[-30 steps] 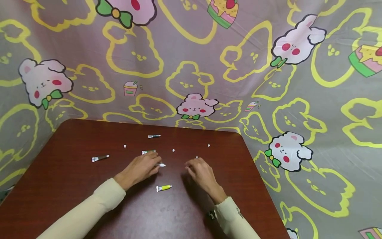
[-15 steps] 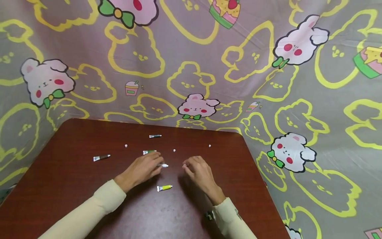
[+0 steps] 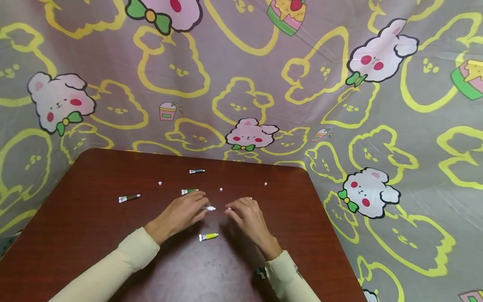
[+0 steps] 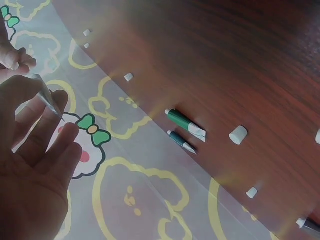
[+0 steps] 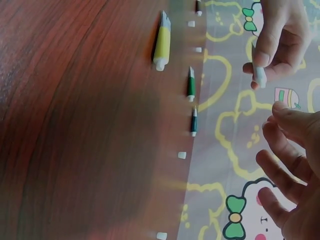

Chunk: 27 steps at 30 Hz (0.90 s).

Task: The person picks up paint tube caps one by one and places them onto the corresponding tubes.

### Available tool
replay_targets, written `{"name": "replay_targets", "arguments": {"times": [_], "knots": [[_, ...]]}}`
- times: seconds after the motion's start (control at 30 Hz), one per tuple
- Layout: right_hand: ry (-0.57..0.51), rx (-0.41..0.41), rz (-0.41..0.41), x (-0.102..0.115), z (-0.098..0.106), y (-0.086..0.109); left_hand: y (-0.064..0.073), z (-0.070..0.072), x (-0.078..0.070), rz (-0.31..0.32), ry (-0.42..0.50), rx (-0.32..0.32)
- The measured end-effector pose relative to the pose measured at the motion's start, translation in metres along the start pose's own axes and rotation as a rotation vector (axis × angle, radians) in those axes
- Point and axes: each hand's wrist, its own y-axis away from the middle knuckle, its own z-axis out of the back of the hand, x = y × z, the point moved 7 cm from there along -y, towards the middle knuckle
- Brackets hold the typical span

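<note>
Between the thumb and fingers of my left hand [image 3: 180, 213] is a small white paint tube [image 3: 211, 208], its nozzle end pointing right toward the other hand. The right wrist view shows the same tube [image 5: 259, 75] tilted in the pinch. My right hand [image 3: 250, 216] faces it a short gap away, thumb and forefinger pinching a tiny white cap [image 3: 229, 209]; its other fingers are spread loosely. Just beyond the left fingers lies a green paint tube [image 3: 188, 191], partly hidden in the head view. A yellow paint tube [image 3: 209, 237] lies nearer the body.
Also on the brown table [image 3: 294, 260] are a dark paint tube [image 3: 197, 171] at the back and a brown paint tube [image 3: 129, 198] at left. Several loose white caps, such as one cap [image 3: 160, 183] and another cap [image 3: 265, 183], lie scattered. Patterned cloth [image 3: 241, 96] hangs behind.
My right hand has moved left toward the tube, and the cap now shows at its fingertips. The left hand has stayed nearly in place, with more of the tube's nozzle end showing.
</note>
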Motion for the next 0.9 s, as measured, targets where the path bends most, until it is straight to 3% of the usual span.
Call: {"name": "replay_targets", "arguments": {"times": [0.3,0.9], "knots": [[-0.011,0.001,-0.050,-0.0010,0.0018,-0.0005,-0.0026,0.0004,-0.0042,0.010,0.001,0.013],[-0.042,-0.009,-0.014,0.0046,-0.0025,-0.0011,-0.0043,0.0032,-0.0073,-0.027,-0.017,-0.013]]}}
